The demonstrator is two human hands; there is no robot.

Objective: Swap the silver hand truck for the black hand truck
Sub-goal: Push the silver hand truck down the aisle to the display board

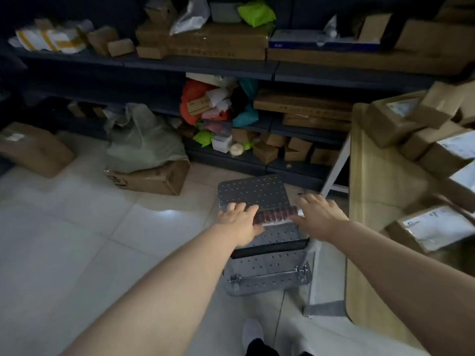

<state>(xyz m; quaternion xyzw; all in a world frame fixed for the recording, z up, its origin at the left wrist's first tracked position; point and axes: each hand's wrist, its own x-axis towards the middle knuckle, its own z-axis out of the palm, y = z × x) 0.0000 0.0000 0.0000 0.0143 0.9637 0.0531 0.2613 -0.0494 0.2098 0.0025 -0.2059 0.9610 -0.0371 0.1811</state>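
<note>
Silver truck (pixel 267 273) is lying folded flat on the floor beside the table (pixel 372 201). Left hand (pixel 240 222) and right hand (pixel 318 214) are resting spread and flat, gripping nothing, either side of its ribbed handle (pixel 277 214). Likely stiff, heavy metal; handle offers best purchase.

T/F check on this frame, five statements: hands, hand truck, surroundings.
1. Both hands are at the red handle of the folded silver hand truck. True: left hand, right hand.
2. The hand truck's plates are solid, without holes. False: they are perforated.
3. A wooden table with parcels stands to the person's right. True.
4. The floor is carpeted. False: pale tiles.
5. The shelves are bare. False: boxes and bags fill them.
</note>
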